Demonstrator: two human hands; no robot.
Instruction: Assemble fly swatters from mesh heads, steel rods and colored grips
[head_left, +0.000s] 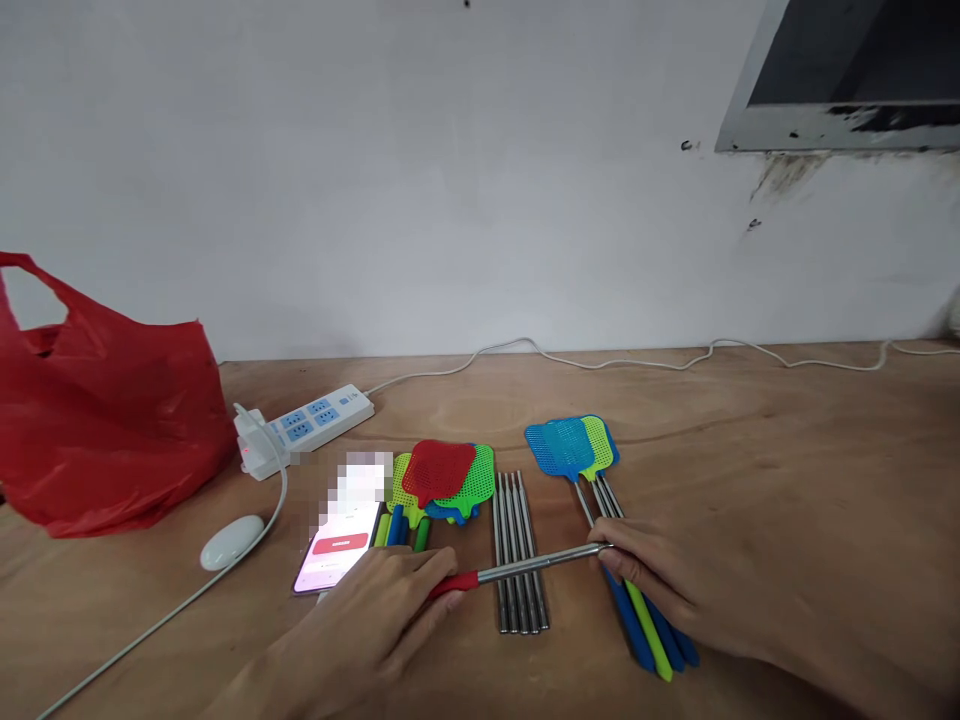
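My left hand point(379, 615) grips the red end of a thin metal rod point(536, 563). My right hand point(664, 585) pinches the rod's other end, so it lies crosswise just above a row of several bare metal rods point(519, 540). Left of those rods lies a pile of swatter heads, red on top of green and blue ones point(442, 475), with short coloured handles beside it. Under my right hand lie assembled fly swatters point(574, 447) with blue and green heads, metal shafts and blue and green grips point(652, 630).
A phone point(341, 545) with a lit screen lies by my left hand. Further left are a white oval device point(231, 541) on a cable, a white power strip point(304, 425) and a red plastic bag point(105, 400). A white cable runs along the wall. The wooden table point(787, 450) extends right.
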